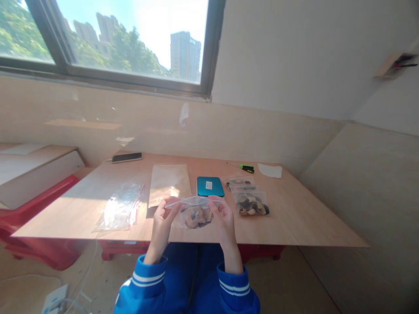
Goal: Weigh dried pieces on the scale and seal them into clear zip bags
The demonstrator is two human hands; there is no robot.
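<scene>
Between my two hands hangs a clear zip bag point(198, 216) with brown dried pieces inside, perhaps dried mushrooms. My left hand point(164, 216) pinches the left end of its top edge. The right end of that edge is pinched by my right hand point(223, 214). Just beyond the bag lies a teal digital scale point(214, 186) with a small white label. A brown paper bag point(168, 181) lies behind my left hand. To the right of my right hand is a filled zip bag point(251, 203) of similar dark and pale pieces, with another filled bag point(240, 182) behind it.
Flat clear plastic bags point(119, 207) lie on the left of the wooden table point(304, 222). A phone point(127, 157) sits at the back left. At the back right are a green-and-black screwdriver point(247, 168) and a white paper piece point(270, 170). Red stools point(62, 244) stand below.
</scene>
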